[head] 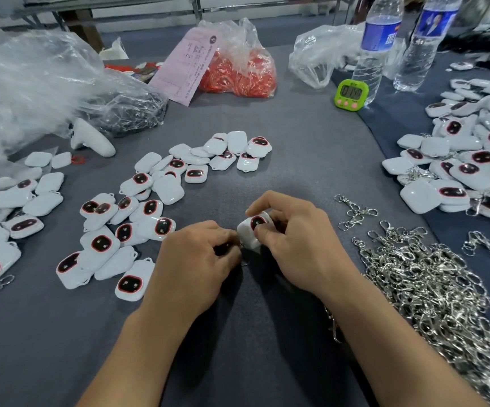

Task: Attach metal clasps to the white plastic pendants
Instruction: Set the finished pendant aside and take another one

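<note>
Right hand [291,239] pinches 1 white pendant [251,230] mid-table, face up, probably so its loop points at the left hand [196,259], whose curled fingers pinch a mostly hidden clasp [244,263] there.

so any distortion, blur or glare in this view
Head view: wide-angle bending tilts the bottles and curves the table edge; the bags at left are smeared and glary; the pendant between the left hand and right hand is sharp, shadows soft.

Even overhead light, soft shadows, warped edges.
</note>
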`<state>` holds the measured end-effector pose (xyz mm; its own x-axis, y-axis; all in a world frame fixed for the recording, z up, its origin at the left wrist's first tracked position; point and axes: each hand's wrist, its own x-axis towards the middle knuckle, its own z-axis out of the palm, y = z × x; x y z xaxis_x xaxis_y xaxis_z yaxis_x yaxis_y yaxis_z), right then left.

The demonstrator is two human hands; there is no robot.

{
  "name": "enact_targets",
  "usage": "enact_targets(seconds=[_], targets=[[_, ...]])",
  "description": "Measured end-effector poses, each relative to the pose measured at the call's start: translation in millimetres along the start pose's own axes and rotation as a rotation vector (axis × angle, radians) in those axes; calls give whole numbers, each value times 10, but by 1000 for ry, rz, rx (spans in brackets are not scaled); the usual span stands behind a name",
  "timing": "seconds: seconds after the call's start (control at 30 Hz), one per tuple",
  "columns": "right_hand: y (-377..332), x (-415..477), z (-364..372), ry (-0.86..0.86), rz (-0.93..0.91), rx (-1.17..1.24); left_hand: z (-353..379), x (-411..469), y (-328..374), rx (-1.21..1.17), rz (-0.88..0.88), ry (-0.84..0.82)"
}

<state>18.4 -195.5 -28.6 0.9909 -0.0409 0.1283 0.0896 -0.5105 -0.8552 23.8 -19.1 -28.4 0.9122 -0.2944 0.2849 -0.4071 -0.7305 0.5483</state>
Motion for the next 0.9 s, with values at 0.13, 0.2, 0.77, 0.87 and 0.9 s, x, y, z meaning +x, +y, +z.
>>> enact_targets(seconds=[0.13, 0.2, 0.77, 0.87, 0.9], targets=[[-1, 7, -18, -19, 0, 4, 5, -17, 32, 37, -12, 23], [1, 6, -22, -27, 1, 17, 5, -20, 42, 42, -29, 37], [-36, 38, -115, -35, 290, 731, 2, 75, 16, -515, -174, 36], [-49, 8, -136, -27, 248, 729, -22, 74, 17, -517, -166, 4], [-52, -6, -136, -22, 225, 722, -34, 76, 14, -504, -159, -5]])
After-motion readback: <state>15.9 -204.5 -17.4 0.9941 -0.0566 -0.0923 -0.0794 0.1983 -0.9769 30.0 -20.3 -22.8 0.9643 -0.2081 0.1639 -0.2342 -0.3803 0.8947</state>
